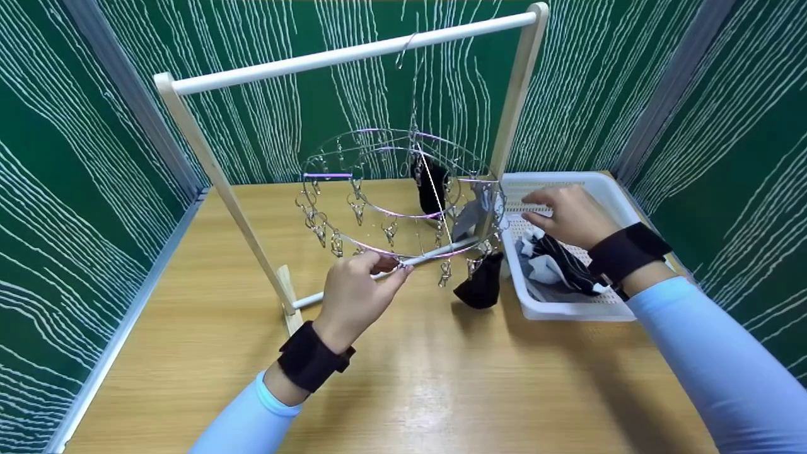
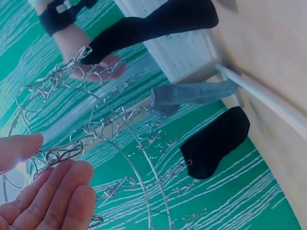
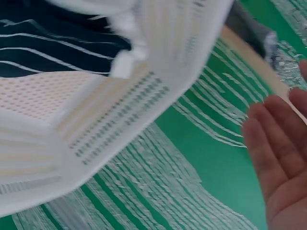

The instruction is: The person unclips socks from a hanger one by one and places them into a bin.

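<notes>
A round metal clip hanger (image 1: 403, 215) with pink segments hangs by its hook from the stand's top bar. My left hand (image 1: 356, 293) pinches one small wire clip (image 2: 62, 152) at the hanger's near edge between thumb and fingers. Other clips carry a black sock (image 1: 482, 284) at the near right, a grey sock (image 1: 470, 217) behind it and another black sock (image 1: 432, 186) at the far side. Beside the hanger's right edge, my right hand (image 1: 570, 214) is over the white basket (image 1: 580, 312), fingers loosely bent and holding nothing.
Striped dark and grey-white garments (image 1: 555, 265) lie in the basket at the right of the wooden table (image 1: 403, 378). The stand's wooden left post (image 1: 224, 183) and white top bar (image 1: 353, 55) frame the hanger. Green walls with white lines surround the table.
</notes>
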`<state>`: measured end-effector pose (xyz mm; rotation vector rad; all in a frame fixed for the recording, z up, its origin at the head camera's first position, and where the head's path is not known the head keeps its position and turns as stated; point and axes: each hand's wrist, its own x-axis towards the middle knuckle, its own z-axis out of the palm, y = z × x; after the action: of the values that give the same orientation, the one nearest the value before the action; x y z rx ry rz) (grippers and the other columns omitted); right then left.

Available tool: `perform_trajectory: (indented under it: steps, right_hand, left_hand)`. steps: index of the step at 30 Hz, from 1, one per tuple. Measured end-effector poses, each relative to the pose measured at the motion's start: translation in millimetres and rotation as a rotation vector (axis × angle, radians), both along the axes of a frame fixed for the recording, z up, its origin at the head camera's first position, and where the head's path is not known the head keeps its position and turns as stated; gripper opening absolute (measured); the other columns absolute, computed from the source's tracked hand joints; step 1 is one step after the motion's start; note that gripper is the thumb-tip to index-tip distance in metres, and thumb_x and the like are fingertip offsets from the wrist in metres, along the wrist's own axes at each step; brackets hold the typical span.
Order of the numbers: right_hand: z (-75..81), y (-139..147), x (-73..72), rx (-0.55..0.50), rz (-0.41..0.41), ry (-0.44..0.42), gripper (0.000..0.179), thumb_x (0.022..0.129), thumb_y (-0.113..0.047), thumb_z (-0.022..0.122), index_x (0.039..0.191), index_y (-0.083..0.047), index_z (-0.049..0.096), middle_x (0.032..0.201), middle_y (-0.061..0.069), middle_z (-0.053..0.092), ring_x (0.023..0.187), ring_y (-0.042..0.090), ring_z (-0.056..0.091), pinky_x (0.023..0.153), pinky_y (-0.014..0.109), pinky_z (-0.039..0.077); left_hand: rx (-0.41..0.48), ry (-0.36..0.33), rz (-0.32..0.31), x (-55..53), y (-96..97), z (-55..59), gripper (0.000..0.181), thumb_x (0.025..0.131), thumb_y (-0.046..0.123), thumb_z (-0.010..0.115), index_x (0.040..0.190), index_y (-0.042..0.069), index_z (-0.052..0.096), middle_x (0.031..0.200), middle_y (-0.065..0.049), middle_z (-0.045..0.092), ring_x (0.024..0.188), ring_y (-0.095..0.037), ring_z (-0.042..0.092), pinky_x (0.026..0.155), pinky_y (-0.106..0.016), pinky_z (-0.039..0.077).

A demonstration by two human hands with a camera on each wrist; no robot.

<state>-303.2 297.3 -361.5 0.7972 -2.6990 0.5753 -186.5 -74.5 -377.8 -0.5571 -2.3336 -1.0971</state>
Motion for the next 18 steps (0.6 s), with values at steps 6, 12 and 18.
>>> perform_trajectory:
  steps: [6,12,18]
  right_hand:
    - [3.6,-16,9.1,-0.094,0.135,0.243,0.031,0.088,0.004,0.084,0.117,0.009,0.076,0.114,0.029,0.079,0.104,0.048,0.077,0.094,0.061,0.061]
    - [4.4,-30,18.7,-0.074,0.25,0.366,0.032,0.085,0.008,0.085,0.117,0.006,0.078,0.118,0.028,0.077,0.109,0.046,0.075,0.095,0.058,0.062]
    - [7.4,-37,24.5,-0.035,0.293,0.444,0.024,0.085,0.008,0.085,0.108,0.003,0.082,0.113,0.027,0.078,0.103,0.045,0.077,0.089,0.057,0.064]
  left_hand:
    - [0.004,0.001,-0.012,-0.9,-0.5,-0.6,0.015,0.09,0.016,0.088,0.092,0.002,0.081,0.087,-0.011,0.083,0.078,-0.026,0.081,0.074,-0.045,0.065]
    - [-0.007,-0.005,-0.011,0.7,0.0,0.8,0.017,0.091,0.018,0.088,0.092,0.003,0.081,0.087,-0.012,0.083,0.079,-0.025,0.081,0.075,-0.044,0.065]
    - [-0.046,0.004,0.0,4.8,1.5,3.9,0.018,0.093,0.021,0.086,0.093,0.004,0.081,0.09,-0.011,0.083,0.081,-0.025,0.081,0.075,-0.044,0.064]
